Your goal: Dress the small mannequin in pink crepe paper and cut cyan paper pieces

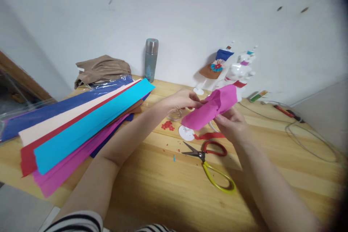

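Note:
A piece of magenta crepe paper is bent round in front of me, held between both hands. My left hand pinches its left upper edge with thumb and fingers. On the lower right, my right hand grips it with the thumb on the paper. A white round base shows just below the paper; whether the paper wraps its stand I cannot tell. Open-bladed scissors with one red and one yellow handle lie below my hands. Small red paper cutouts and a red strip lie close by.
Coloured crepe paper sheets are stacked at the left. At the back stand a flask, a small dress form in blue and brown paper and a shiny white figure. A brown cloth and a cable lie on the table.

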The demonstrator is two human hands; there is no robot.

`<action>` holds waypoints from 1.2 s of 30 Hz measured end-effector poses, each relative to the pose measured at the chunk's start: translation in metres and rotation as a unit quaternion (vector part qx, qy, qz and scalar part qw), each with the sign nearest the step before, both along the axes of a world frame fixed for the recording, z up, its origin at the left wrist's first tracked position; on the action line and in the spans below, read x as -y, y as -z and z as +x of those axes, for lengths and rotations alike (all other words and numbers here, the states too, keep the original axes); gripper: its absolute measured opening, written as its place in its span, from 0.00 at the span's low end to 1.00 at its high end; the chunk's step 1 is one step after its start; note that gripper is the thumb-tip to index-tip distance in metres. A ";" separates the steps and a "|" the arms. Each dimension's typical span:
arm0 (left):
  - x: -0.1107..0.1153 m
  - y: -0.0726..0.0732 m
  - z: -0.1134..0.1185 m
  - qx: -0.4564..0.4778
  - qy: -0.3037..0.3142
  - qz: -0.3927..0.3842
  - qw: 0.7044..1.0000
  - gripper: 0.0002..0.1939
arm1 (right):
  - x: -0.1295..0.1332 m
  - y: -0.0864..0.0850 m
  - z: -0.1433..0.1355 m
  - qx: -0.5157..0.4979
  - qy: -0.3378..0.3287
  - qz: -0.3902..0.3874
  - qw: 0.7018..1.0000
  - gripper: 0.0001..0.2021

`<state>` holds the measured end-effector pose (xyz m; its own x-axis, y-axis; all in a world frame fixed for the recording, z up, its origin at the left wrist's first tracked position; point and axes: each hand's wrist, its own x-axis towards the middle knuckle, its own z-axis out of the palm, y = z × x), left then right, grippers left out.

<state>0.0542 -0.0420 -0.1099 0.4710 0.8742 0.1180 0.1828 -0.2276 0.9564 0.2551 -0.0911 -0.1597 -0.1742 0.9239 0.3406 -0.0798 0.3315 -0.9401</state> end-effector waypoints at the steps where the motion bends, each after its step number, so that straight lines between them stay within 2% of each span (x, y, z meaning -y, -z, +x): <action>1: -0.001 -0.003 -0.004 -0.010 0.000 -0.012 1.000 0.06 | -0.001 0.001 -0.001 -0.003 0.010 0.004 1.000 0.20; 3: 0.000 -0.009 -0.011 0.034 -0.027 -0.009 0.999 0.02 | -0.002 0.002 -0.003 -0.007 0.026 0.009 1.000 0.20; 5: 0.004 -0.016 -0.018 0.122 -0.023 -0.007 0.992 0.05 | -0.002 0.001 -0.006 -0.005 0.035 0.014 0.999 0.21; 7: 0.011 -0.021 -0.023 0.171 0.034 -0.028 0.984 0.09 | -0.002 -0.001 -0.010 -0.002 0.044 0.023 0.999 0.22; 9: 0.017 -0.023 -0.024 0.172 0.089 -0.046 0.980 0.10 | -0.002 -0.005 -0.013 -0.005 0.053 0.031 0.998 0.22; 11: 0.022 -0.022 -0.022 0.168 0.108 -0.042 0.979 0.12 | -0.001 -0.008 -0.016 -0.011 0.056 0.039 0.998 0.22; 14: 0.025 -0.018 -0.015 0.153 0.082 0.002 0.985 0.19 | 0.001 -0.012 -0.020 -0.006 0.048 0.051 0.998 0.22; 17: 0.023 -0.014 -0.010 0.126 0.061 0.026 0.990 0.21 | 0.003 -0.012 -0.022 0.009 0.050 0.049 0.998 0.20; 21: 0.022 -0.011 -0.008 0.103 0.061 0.026 0.993 0.19 | 0.001 -0.009 -0.023 0.025 0.062 0.054 0.996 0.18; 26: 0.024 -0.012 -0.004 0.089 0.016 0.032 0.995 0.18 | -0.003 -0.009 -0.022 0.021 0.066 0.071 0.995 0.17; 30: 0.030 -0.015 0.003 0.078 -0.021 0.048 0.996 0.16 | -0.005 -0.011 -0.021 0.007 0.053 0.059 0.997 0.20; 36: 0.038 -0.015 0.006 0.069 -0.042 0.046 0.996 0.18 | -0.005 -0.012 -0.018 -0.007 0.024 0.040 0.999 0.20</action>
